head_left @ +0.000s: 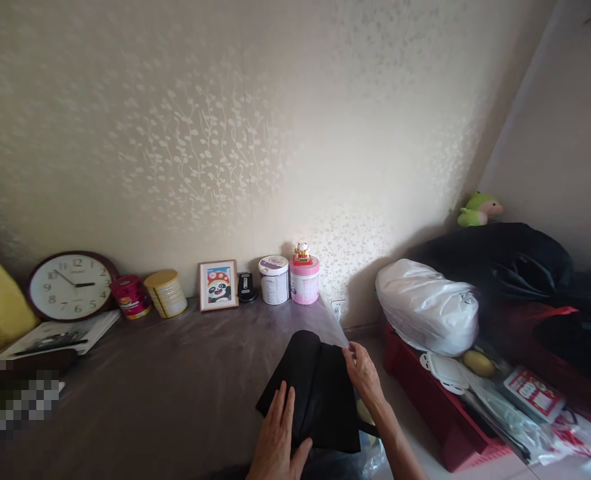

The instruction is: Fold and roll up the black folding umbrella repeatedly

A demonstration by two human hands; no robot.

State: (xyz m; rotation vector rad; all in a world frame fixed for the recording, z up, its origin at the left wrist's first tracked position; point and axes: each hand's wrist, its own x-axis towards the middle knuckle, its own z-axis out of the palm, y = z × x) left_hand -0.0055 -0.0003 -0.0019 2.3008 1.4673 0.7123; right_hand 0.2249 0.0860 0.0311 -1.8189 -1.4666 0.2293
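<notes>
Right there at the lower centre of the frame, a black cloth item (332, 400), soft, with a fold running down its middle, on the right-hand end of a dark tabletop (185, 373)! Resting flat on its lower left with the left hand (281, 433), palm down, with fingers extended and thumb well out to the side, gripping nothing. And over to its upper right edge with the right hand (364, 373), with fingers bent, half closed, touching the cloth; with the fingertips partly hidden, cannot tell about a firm pinch. Now along the back, from the left of the frame: a round clock (70, 290), a red tin (131, 297), a yellow tin (166, 295), a framed panda picture (218, 287). On towards centre, a white tub (274, 283) just beside a pink tub (305, 285), with a cat figurine (302, 253) on top of the pink one! Out at lower right, a red bin (425, 397) beneath a bulging white plastic bag (425, 307)
</notes>
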